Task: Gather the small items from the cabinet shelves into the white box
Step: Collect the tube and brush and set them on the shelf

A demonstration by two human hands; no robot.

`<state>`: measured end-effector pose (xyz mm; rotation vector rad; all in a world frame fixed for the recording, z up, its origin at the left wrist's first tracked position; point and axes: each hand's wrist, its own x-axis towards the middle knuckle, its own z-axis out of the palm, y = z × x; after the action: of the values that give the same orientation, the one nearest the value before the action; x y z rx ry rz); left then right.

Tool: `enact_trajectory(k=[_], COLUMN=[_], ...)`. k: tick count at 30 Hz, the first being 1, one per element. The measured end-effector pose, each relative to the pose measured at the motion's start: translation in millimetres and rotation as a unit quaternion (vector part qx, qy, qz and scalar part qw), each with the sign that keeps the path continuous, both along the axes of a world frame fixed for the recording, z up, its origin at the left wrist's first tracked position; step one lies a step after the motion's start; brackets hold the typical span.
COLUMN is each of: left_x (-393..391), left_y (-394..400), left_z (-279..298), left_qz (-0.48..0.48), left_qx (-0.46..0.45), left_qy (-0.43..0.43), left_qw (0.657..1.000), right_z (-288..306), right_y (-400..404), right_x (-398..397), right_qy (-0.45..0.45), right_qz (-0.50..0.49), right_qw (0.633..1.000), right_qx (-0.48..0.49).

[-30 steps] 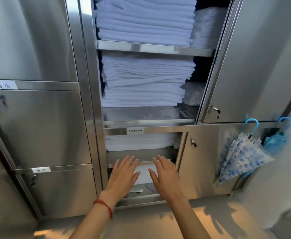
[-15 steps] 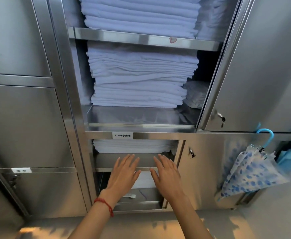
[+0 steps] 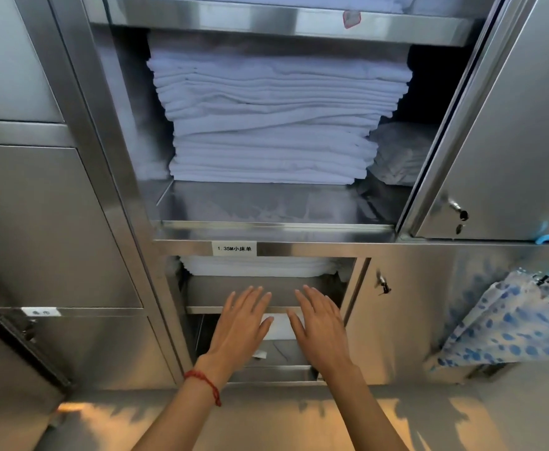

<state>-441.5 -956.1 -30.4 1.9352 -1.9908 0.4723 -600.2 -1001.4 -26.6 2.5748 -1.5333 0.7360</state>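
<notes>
At the far left stood closed steel doors (image 3: 39, 222), one carrying a small label (image 3: 40, 311) too blurred to read. Beside them the cabinet (image 3: 120, 177) stood open, a tall stack of folded white linen (image 3: 266, 125) filling its middle shelf. Below, a tag (image 3: 234, 248) read "1.35M小床单". The left hand (image 3: 239, 330), a red cord at its wrist, and the right hand (image 3: 320, 327) hovered flat, fingers straight, holding nothing, before the lowest compartment, partly screening a white box (image 3: 279, 325) and a small white item (image 3: 260, 354) there. A spotted umbrella (image 3: 507, 323) hung at the right.
</notes>
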Motion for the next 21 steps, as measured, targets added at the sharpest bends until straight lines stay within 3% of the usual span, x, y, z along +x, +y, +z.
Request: enact_trajectory(k=[21], left_x=[64.3], left_y=[-100.5], left_z=[-74.7], left_qz=[-0.078], left_qx=[0.027], left_qy=[0.046], left_qw=[0.996], right_z=[-66.6], right_y=[-84.9], right_x=[60.0], right_qy=[0.006], right_qz=[-0.033], right_qw=[0.998], right_qx=[0.051])
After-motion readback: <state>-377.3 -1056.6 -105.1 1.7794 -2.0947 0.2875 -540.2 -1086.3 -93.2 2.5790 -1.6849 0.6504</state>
